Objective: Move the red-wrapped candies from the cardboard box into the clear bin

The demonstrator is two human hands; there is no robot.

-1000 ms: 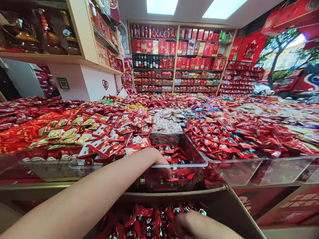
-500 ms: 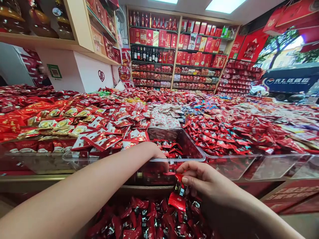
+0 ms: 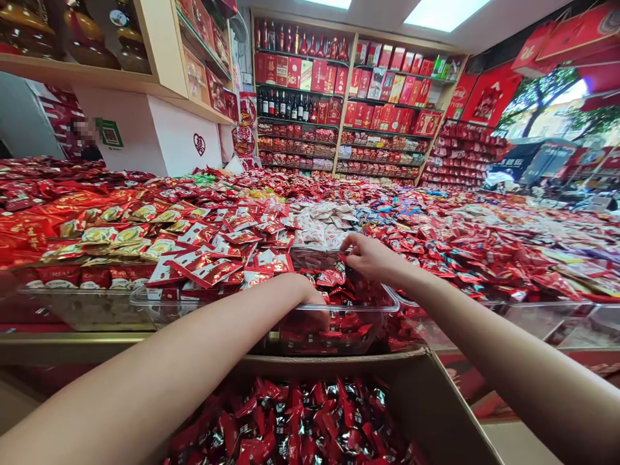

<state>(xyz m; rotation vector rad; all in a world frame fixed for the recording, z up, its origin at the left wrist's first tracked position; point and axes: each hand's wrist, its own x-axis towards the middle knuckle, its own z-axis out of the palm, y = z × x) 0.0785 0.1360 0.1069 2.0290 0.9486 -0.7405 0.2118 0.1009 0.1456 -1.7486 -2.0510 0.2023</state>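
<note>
My right hand [image 3: 364, 257] is over the back part of a clear plastic bin [image 3: 387, 303], its fingers pinched on a small red-and-black wrapped candy [image 3: 341, 263]. My left hand [image 3: 317, 311] reaches down inside the same bin, bent at the wrist. Its fingertips lie low among the packets and are mostly hidden, so what they hold does not show. Red wrapped candies [image 3: 346, 321] lie in the bin around it. Below, in front of the bin, stands an open cardboard box [image 3: 416, 381] with many red-and-black wrapped candies [image 3: 300, 420].
Red-and-white packets [image 3: 208, 265] heap over the bin's left side. Gold-and-red packets [image 3: 116, 242] lie farther left, white packets [image 3: 322, 223] behind, and red candies [image 3: 436, 265] to the right. Shelves [image 3: 345, 97] with bottles and red boxes line the back wall.
My right hand has moved up and away from above the cardboard box to the back of the bin, with a candy in its fingers. My left hand stays in the bin.
</note>
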